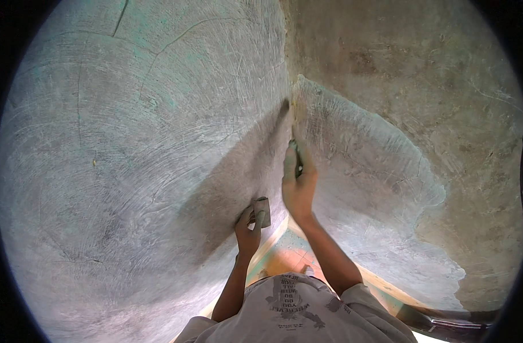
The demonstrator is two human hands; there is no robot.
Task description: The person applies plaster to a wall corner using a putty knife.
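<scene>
My right hand point(299, 183) is raised into the corner where two walls meet. Its fingers are closed around a dark-handled tool point(298, 160), whose thin front end points up along the corner and is blurred. Lower down on the left, my left hand point(249, 226) grips a small grey-brown rectangular piece point(262, 211) between thumb and fingers, close to the left wall point(130, 148). That wall is grey with greenish patches, curved scratch marks and a few cracks. A pale grey, wavy-edged coating point(364, 166) covers part of the right wall beside my right hand.
Brown, stained plaster point(461, 86) shows on the right wall beyond the coating. Below my arms, a pale strip point(381, 280) runs along the foot of the wall, beside the orange and green floor point(284, 257). A dark curved object point(456, 326) lies at the lower right.
</scene>
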